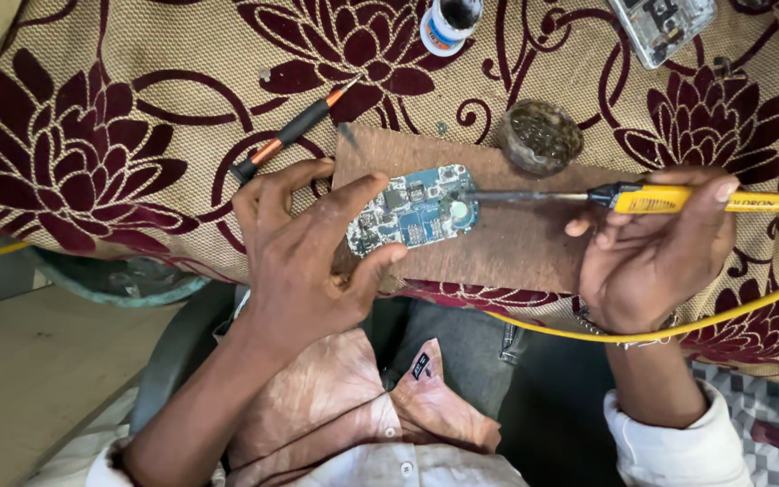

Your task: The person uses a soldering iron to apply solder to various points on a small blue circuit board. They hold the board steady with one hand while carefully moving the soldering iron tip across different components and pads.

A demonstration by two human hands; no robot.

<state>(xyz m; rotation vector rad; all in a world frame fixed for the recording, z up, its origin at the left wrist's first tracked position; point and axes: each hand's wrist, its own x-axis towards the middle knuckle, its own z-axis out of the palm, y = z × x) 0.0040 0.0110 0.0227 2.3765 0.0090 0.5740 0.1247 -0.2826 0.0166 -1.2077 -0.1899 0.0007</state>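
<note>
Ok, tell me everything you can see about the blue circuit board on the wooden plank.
The circuit board is small, blue and roughly oblong with rounded corners, crowded with tiny silvery chips and metal shields, with a round pale spot near its right end. It lies flat on a brown wooden board set over a floral cloth. The left hand pins its left end down, thumb along the lower edge and a finger over the upper. The metal tip of the yellow-handled soldering iron, held in the right hand, meets it by the pale spot.

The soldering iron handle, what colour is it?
Yellow; the soldering iron shows best in the head view, held in the right hand.
</note>
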